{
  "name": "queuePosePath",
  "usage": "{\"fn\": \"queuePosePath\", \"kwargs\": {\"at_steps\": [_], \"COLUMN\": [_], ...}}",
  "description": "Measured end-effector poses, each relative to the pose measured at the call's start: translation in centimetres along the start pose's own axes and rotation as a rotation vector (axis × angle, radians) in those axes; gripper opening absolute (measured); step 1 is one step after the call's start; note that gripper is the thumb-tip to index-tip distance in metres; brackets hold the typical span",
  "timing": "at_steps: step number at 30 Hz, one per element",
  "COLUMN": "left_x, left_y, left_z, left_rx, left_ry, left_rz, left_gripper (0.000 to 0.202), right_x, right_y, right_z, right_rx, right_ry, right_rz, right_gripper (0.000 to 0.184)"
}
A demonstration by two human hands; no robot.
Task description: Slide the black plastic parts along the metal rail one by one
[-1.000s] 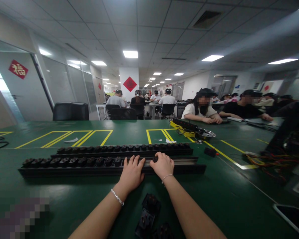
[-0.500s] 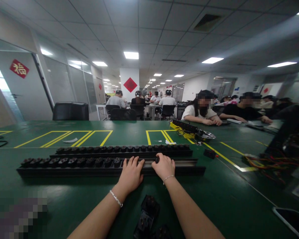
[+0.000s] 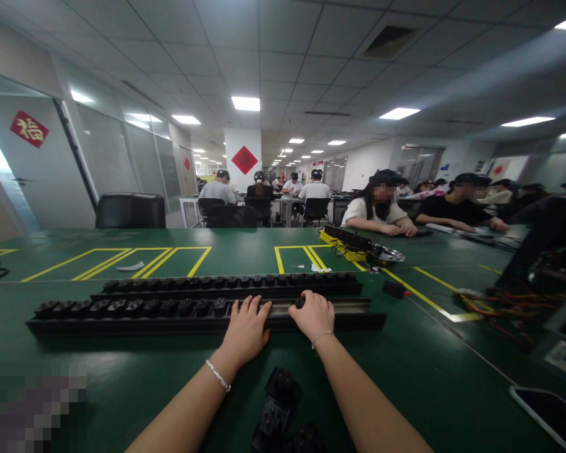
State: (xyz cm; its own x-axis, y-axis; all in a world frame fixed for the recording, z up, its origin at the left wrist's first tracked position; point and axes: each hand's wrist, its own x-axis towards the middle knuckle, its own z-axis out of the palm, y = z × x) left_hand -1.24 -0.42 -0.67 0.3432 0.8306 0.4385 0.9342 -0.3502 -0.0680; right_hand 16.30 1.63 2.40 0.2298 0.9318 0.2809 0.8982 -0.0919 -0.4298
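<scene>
A long black channel (image 3: 122,325) lies across the table in front of me, a row of round black socket modules (image 3: 134,307) filling its left part. Over the channel's middle rests my left hand (image 3: 246,327), fingers stretched out and slightly apart at the right end of that row. My right hand (image 3: 314,314) is above the bare metallic stretch of the channel, closed on a small black socket module (image 3: 300,302) between thumb and fingers. Most of that module is hidden by the hand. Several loose black modules (image 3: 274,415) lie between my forearms.
Behind is a second black channel (image 3: 170,293) with a row of modules. At the right are a small black part (image 3: 395,289), tangled wires (image 3: 485,308) and a phone-like device (image 3: 547,415). A metal dish (image 3: 387,254) stands farther back. Two people sit across the table.
My right hand has shifted slightly to the right along the channel with the module in its fingers. My left hand stays in place on the channel. The view has turned slightly.
</scene>
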Motion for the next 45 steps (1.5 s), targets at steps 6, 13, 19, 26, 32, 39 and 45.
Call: {"fn": "queuePosePath", "kwargs": {"at_steps": [6, 13, 19, 26, 32, 39, 45], "left_x": [0.0, -0.1, -0.1, -0.1, 0.0, -0.1, -0.1], "left_y": [0.1, 0.1, 0.1, 0.1, 0.0, 0.1, 0.1], "left_z": [-0.1, -0.2, -0.1, -0.4, -0.8, -0.8, -0.7], "left_rx": [0.000, -0.007, -0.012, -0.023, -0.064, -0.043, -0.045], "left_ry": [0.009, 0.014, 0.009, 0.011, -0.009, -0.004, 0.010], "left_rz": [-0.002, -0.003, -0.010, -0.015, -0.017, -0.006, -0.007], "left_gripper": [0.055, 0.056, 0.056, 0.055, 0.050, 0.034, 0.033], "right_x": [0.1, -0.1, 0.1, 0.2, 0.4, 0.4, 0.5], "right_y": [1.0, 1.3, 1.9, 2.7, 3.2, 3.5, 3.7], "right_z": [-0.2, -0.2, -0.7, -0.8, -1.5, -1.9, -2.2], "right_rx": [0.018, -0.026, 0.018, -0.037, -0.037, -0.028, -0.010], "right_ry": [0.003, 0.063, 0.029, 0.076, 0.026, 0.014, 0.002], "right_rz": [-0.010, 0.001, 0.008, 0.033, 0.018, 0.017, 0.011], "right_gripper": [0.037, 0.034, 0.037, 0.037, 0.033, 0.035, 0.040]}}
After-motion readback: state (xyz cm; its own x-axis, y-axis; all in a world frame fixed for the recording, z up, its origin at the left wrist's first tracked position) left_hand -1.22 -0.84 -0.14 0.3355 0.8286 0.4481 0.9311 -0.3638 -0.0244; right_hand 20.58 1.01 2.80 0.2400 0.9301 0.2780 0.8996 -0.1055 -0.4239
